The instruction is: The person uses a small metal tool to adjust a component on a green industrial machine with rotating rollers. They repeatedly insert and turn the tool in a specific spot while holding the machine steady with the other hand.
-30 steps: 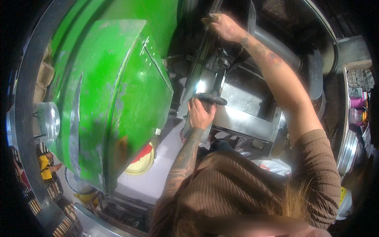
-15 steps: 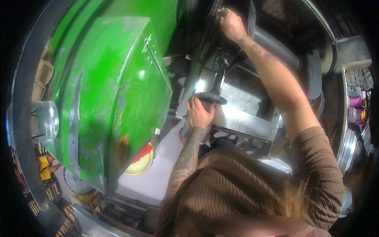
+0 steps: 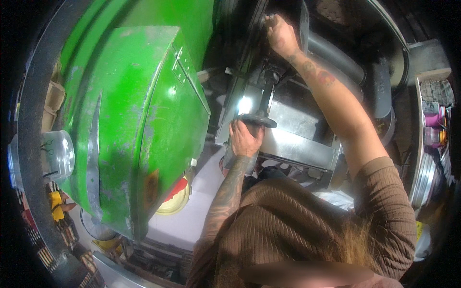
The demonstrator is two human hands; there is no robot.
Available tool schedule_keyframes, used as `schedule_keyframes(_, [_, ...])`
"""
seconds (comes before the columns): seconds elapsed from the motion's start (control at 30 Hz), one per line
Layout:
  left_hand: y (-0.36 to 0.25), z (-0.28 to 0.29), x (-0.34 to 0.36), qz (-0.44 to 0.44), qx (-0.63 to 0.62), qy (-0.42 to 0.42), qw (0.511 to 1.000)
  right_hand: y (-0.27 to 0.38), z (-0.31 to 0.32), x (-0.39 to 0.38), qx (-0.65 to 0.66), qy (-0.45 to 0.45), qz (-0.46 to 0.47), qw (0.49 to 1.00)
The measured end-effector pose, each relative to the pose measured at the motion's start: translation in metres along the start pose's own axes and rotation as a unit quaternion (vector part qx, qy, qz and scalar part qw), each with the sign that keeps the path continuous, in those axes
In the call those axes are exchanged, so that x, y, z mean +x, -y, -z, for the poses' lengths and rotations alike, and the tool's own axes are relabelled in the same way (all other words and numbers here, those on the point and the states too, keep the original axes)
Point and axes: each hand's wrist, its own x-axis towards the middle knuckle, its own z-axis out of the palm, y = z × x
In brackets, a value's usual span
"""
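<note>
My left hand (image 3: pixel 246 139) has its fingers curled round the near-left edge of a dark round disc (image 3: pixel 258 120), which looks like a handwheel. The disc sits at the near end of an upright dark shaft (image 3: pixel 266 96) on a metal machine. Higher up, my right hand (image 3: pixel 281 36) is closed in a fist at the machine's far side. A small dark piece shows at its fingertips, but what the fist holds is hidden. A shiny metal panel (image 3: pixel 293 139) of the machine lies right of the disc.
A big green metal housing (image 3: pixel 120 125) with scratched paint fills the left side. Beyond it stands a clear plastic jar (image 3: pixel 60 156). A pale yellow round thing (image 3: pixel 175 201) with red on it lies low beside the housing. Dark rollers (image 3: pixel 336 60) are at upper right, and shelves (image 3: pixel 434 81) at far right.
The view has shifted slightly, so the green housing and my right fist sit a little lower. My left hand stays on the disc.
</note>
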Motion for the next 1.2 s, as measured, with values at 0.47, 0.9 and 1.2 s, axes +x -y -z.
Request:
schedule_keyframes(0.47, [0.010,-0.010,-0.006,-0.009,0.003,0.022,1.000,0.005,0.012,0.000,0.099,-0.004,0.180,0.979])
schedule_keyframes(0.9, [0.006,-0.007,-0.003,-0.015,-0.013,0.000,1.000,-0.001,0.010,0.007,0.083,0.033,0.217,0.972])
schedule_keyframes(1.2, [0.005,-0.008,-0.002,-0.013,0.011,-0.013,1.000,0.008,0.020,0.002,0.073,0.118,0.153,0.978])
